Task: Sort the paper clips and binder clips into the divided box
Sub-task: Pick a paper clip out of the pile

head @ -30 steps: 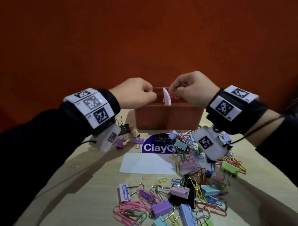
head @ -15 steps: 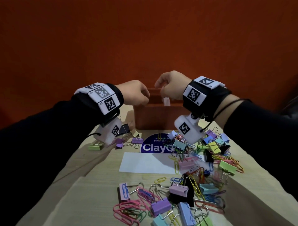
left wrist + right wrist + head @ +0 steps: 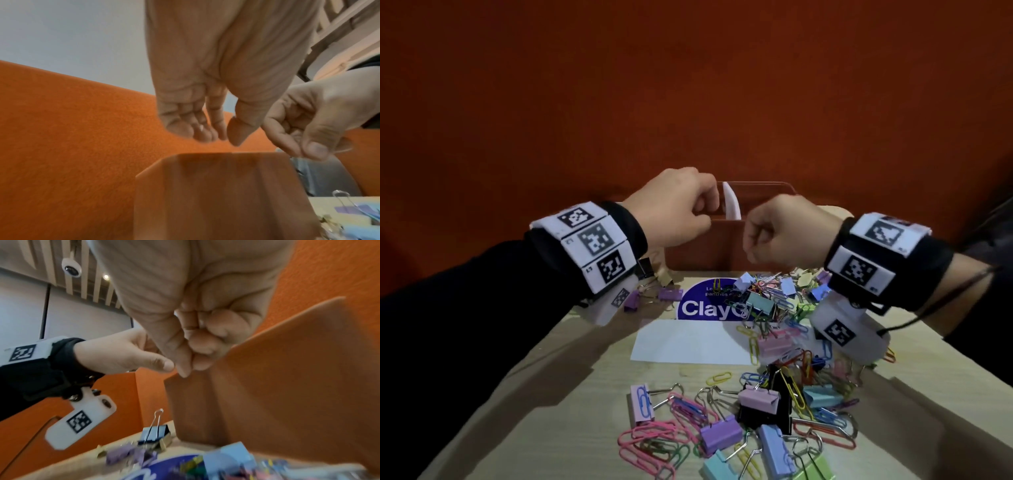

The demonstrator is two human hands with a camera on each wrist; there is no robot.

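The orange-brown divided box (image 3: 722, 246) stands at the table's far edge, a white divider (image 3: 731, 205) upright inside it. My left hand (image 3: 709, 212) hovers over the box's left part, fingers curled and thumb tip close to them. In the left wrist view the left hand (image 3: 222, 136) holds nothing that I can see above the box (image 3: 226, 194). My right hand (image 3: 753, 236) is a fist just in front of the box's near wall. In the right wrist view the right hand (image 3: 191, 363) shows no clip. A mixed pile of paper clips and binder clips (image 3: 774, 394) lies near me.
A white sheet of paper (image 3: 688, 342) and a blue round sticker (image 3: 705, 305) lie mid-table. Purple binder clips (image 3: 669, 294) and a black binder clip (image 3: 154, 433) sit left of the box. An orange wall (image 3: 688, 85) rises right behind the box.
The right hand held a pink paper clip over the box; it has since drawn back to the box's front, with no clip showing. The left hand shifted right, over the box.
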